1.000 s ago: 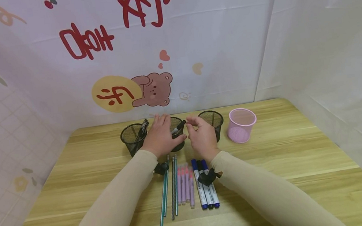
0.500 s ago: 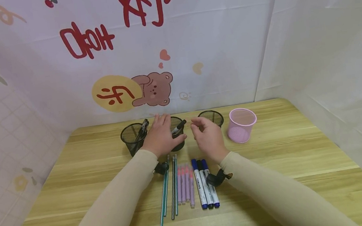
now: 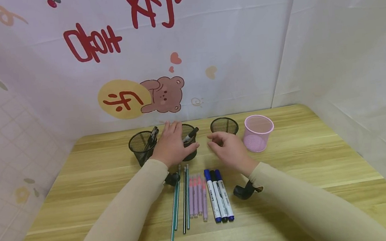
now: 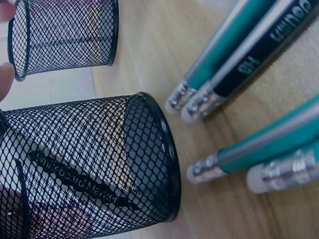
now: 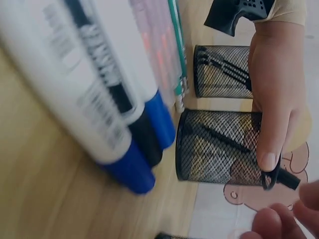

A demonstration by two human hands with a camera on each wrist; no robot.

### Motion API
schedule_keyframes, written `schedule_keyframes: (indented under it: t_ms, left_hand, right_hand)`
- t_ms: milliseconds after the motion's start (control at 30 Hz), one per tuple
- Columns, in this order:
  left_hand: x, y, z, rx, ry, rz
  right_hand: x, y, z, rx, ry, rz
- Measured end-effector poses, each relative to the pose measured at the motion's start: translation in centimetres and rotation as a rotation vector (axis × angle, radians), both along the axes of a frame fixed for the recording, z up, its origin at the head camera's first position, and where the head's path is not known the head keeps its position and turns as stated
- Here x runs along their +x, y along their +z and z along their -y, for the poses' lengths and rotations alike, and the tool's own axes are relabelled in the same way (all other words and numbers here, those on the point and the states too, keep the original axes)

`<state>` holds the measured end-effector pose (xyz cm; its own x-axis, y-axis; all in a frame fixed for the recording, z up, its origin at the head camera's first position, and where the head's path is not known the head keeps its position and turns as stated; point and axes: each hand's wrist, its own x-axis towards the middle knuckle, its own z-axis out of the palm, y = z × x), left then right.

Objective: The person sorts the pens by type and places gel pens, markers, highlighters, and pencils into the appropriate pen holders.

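Note:
My left hand holds the second black mesh pen cup from the left, with the thumb at its rim. A black-capped whiteboard marker leans inside that cup, its cap sticking out over the rim; its lettering shows through the mesh in the left wrist view. My right hand hovers to the right of this cup, in front of the third black mesh cup. Its fingers are loosely curled and hold nothing.
At the left, another black mesh cup contains black pens. A pink mesh cup stands at the right. Several pencils, several pink-purple pens and three whiteboard markers lie side by side on the table.
My right hand has drawn back to the right and toward me from the marker's cap, and the marker stays leaning in the cup. My left hand has not moved.

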<state>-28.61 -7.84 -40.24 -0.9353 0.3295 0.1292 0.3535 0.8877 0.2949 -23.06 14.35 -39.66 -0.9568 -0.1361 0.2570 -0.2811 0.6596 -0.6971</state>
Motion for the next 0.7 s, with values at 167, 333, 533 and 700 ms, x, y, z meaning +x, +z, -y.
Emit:
schedule_keyframes:
  t_ms: [167,333,533,700]
  left_hand:
    - [0.1,0.1,0.1,-0.002,0.004,0.003]
    - [0.1,0.1,0.1,-0.006,0.011,0.007]
    - [0.1,0.1,0.0,-0.005,0.015,0.008]
    - [0.1,0.1,0.0,-0.002,0.011,0.007]
  right_hand:
    - [0.0,0.0,-1.0,0.117,0.085,0.147]
    - [-0.3,-0.6,-1.8,0.253,0.181,0.253]
    - [-0.2,-1.0,-2.4,0.378,0.252,0.373]
    - [0.3,-0.7,-2.4,0.426,0.273,0.428]
